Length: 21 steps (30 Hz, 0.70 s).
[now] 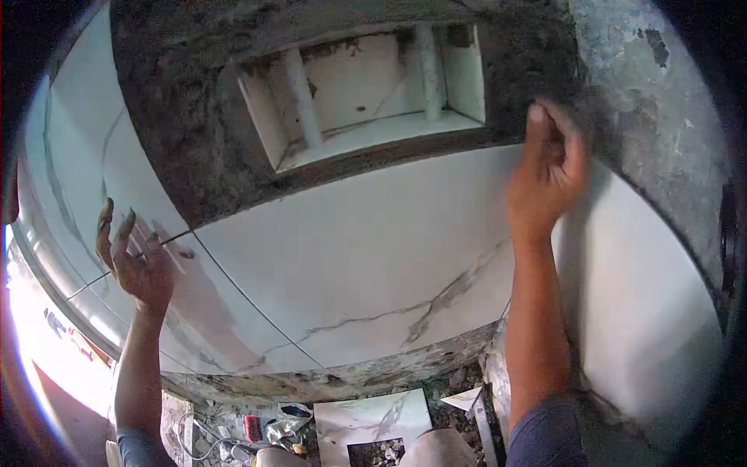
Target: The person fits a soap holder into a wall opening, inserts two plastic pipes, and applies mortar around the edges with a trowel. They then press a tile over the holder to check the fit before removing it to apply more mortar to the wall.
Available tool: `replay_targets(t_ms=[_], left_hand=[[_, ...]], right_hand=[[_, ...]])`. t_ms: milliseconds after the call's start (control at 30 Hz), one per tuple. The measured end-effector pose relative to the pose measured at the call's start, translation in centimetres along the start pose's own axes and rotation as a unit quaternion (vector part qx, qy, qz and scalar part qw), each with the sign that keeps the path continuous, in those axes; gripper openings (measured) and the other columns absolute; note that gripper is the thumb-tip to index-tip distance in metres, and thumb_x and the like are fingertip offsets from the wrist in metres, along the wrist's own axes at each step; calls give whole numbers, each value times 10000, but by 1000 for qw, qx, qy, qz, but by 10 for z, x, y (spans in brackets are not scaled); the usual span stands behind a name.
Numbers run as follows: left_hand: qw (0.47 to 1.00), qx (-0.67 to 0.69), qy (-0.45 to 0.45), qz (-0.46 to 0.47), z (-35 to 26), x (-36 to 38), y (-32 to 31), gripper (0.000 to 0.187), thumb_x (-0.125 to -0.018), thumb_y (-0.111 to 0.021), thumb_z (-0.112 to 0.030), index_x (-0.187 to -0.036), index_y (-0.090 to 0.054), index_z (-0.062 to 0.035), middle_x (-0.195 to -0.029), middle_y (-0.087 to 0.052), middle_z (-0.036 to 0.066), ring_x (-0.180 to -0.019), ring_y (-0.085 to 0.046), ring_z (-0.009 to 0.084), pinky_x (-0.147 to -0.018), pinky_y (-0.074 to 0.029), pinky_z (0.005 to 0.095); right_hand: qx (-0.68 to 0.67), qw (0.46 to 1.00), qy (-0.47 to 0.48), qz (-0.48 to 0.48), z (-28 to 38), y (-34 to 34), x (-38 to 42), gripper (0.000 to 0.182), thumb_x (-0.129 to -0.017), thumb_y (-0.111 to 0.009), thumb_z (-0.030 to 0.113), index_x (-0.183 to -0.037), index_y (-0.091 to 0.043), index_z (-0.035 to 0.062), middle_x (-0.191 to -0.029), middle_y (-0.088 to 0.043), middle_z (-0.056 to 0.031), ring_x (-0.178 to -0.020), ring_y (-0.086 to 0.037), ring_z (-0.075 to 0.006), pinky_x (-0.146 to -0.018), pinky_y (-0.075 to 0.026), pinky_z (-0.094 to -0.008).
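Note:
A large white marble-veined tile (pixel 373 249) covers the wall below a strip of bare dark mortar. My left hand (pixel 144 272) is raised before the tile joint on the left, its fingers spread and their tips dirty with grey. Thin white slivers show beside those fingers. On the other side, my right hand (pixel 545 175) overlaps the tile's upper right corner, thumb and forefinger apart and the other fingers curled, slightly blurred by motion. Nothing shows in its grasp. Another white tile (pixel 646 296) stands on the adjoining wall to the right.
Above the tile is a recessed niche (pixel 366 86) with two upright white bars. Rough grey plaster (pixel 646 78) lies at the upper right. On the floor are a cut tile (pixel 369 416) with a square opening, a red brush (pixel 251 428), a cable and rubble.

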<state>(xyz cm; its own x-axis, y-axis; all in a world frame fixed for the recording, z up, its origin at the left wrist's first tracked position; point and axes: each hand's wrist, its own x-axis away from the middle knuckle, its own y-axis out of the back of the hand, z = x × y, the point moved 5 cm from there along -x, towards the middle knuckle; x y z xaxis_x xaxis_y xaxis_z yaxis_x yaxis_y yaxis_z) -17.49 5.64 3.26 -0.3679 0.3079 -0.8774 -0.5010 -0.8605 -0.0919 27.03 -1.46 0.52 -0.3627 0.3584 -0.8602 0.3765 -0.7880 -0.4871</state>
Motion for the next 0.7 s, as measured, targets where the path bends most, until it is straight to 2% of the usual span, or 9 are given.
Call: replay_targets(t_ms=[67, 167, 200, 267, 367, 433, 533, 700], left_hand=[[998, 59, 8, -22, -2, -14, -3, 406, -933, -509, -336, -1181, -518, -14, -1286, -448, 212, -1237, -403, 351, -1009, -333, 472], [998, 57, -24, -5, -23, -70, -14, 380, -920, -534, -326, -1152, -571, -27, -1301, -454, 196, -1265, -378, 354, -1021, -319, 471], [998, 34, -49, 4, -29, -86, -22, 372, -920, -532, -323, -1156, -586, -40, -1321, -446, 185, -1268, -373, 354, -1036, -300, 469], [997, 9, -73, 14, -38, -103, -31, 366, -920, -529, -321, -1161, -600, -54, -1341, -439, 175, -1272, -368, 354, -1052, -281, 468], [993, 46, -107, 24, -49, -116, -38, 421, -922, -487, -385, -1194, -598, -84, -1388, -404, 161, -1298, -331, 353, -1077, -232, 464], [990, 47, -125, 48, -53, -123, -43, 494, -921, -420, -477, -1208, -601, -118, -1413, -375, 164, -1315, -300, 353, -1090, -198, 459], [990, -7, -105, 94, -60, -130, -50, 531, -911, -395, -526, -1195, -616, -134, -1426, -362, 151, -1330, -267, 352, -1097, -173, 466], [989, 16, -85, 122, -73, -147, -61, 539, -913, -381, -537, -1186, -625, -142, -1432, -351, 145, -1330, -257, 352, -1097, -165, 472]], right_hand=[[-21, 1000, 15, 2, 3, -15, -21, 91, -829, -667, 85, -912, -652, 49, -887, -641, -69, -844, -594, -193, -754, -466, -301], [-62, 998, 7, 12, -3, -33, -43, 113, -803, -695, 116, -893, -658, 58, -874, -644, -71, -842, -598, -205, -754, -455, -304], [-81, 996, -26, 14, -8, -38, -47, 146, -783, -719, 163, -870, -661, 61, -868, -645, -82, -836, -597, -224, -748, -450, -317], [-61, 998, -17, 21, -3, -41, -52, 167, -780, -724, 186, -865, -660, 58, -860, -644, -87, -826, -596, -228, -744, -449, -322], [-57, 998, -10, 37, 4, -45, -54, 223, -769, -735, 233, -868, -653, 51, -857, -635, -99, -818, -584, -239, -750, -440, -334], [-70, 996, -10, 45, 3, -45, -56, 256, -762, -742, 257, -875, -647, 47, -861, -627, -105, -821, -573, -246, -760, -432, -342], [-10, 998, -37, 46, -6, -48, -53, 296, -764, -739, 285, -896, -634, 42, -887, -604, -117, -872, -546, -273, -802, -413, -375], [14, 996, -83, 41, -3, -57, -58, 400, -722, -766, 359, -931, -621, 50, -930, -588, -127, -940, -511, -310, -843, -380, -432]])
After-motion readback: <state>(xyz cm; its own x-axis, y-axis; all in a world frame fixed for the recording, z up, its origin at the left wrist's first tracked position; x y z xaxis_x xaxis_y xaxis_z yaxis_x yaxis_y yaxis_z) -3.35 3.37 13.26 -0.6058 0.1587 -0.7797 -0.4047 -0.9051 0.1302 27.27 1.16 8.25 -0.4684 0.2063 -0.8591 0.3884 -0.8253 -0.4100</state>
